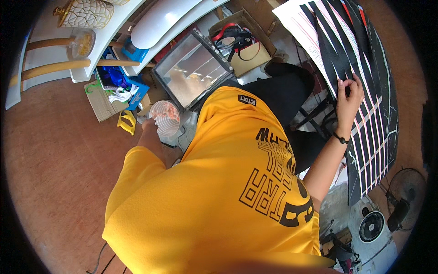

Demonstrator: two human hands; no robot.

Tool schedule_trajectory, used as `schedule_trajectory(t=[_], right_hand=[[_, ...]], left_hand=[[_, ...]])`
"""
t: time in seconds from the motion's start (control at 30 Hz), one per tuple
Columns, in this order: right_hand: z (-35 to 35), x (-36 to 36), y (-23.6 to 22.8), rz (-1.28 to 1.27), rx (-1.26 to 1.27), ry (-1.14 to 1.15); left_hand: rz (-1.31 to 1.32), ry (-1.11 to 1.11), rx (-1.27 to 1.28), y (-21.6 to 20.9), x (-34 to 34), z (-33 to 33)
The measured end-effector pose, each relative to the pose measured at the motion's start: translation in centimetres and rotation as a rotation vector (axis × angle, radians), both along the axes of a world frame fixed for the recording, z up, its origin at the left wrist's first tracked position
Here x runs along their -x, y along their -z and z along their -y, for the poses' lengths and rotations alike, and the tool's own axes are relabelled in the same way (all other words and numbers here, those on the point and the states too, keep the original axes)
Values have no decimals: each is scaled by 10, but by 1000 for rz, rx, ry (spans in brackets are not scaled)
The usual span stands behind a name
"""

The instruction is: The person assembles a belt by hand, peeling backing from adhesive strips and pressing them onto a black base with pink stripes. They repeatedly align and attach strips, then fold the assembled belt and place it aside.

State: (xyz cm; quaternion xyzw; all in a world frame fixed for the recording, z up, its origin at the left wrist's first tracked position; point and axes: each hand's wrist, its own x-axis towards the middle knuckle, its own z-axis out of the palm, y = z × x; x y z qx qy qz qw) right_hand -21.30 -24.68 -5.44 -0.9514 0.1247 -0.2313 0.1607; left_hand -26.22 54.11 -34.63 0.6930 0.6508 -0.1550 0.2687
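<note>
My left hand (148,126) hangs low at my left, closed at the rim of a pale ribbed round tub (166,119) with orange-pink bits in it; its fingertips are partly hidden. On the dark table at my right, my right hand (350,97) is closed, thumb and fingertips pinching the edge of a black strip (329,49). Several long black strips lie side by side there, narrow pale and reddish lines showing between them. White printed sheets (299,27) lie beside and partly under the strips.
A dark-framed mirror-like panel (194,68) leans near the tub. Close by are a yellow-handled tool (127,122), blue boxes (137,97) and a cardboard box (248,28) of straps. White curved shelves (107,39) stand at far left, fans (371,226) at lower right.
</note>
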Motion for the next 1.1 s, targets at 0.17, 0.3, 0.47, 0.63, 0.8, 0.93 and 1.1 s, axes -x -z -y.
schedule_trajectory(t=[0.17, 0.3, 0.47, 0.63, 0.8, 0.93, 1.1], right_hand=[[-1, 0, -1, 1, 1, 4], [0, 0, -1, -6, 7, 1], [1, 0, 0, 4, -14, -4], [0, 1, 1, -3, -17, 11], [0, 1, 1, -11, -6, 20], [-1, 2, 1, -19, 2, 35], [-2, 1, 0, -26, -6, 42]], left_hand=[[212, -263, 28, -24, -1, 25], [257, -324, -2, -24, 6, 22], [190, -453, -13, -22, -1, 14], [241, -555, -64, -38, -8, 32], [195, -395, -58, -41, -8, 35], [103, -364, -96, -32, -9, 25], [158, -429, -78, -24, -6, 20]])
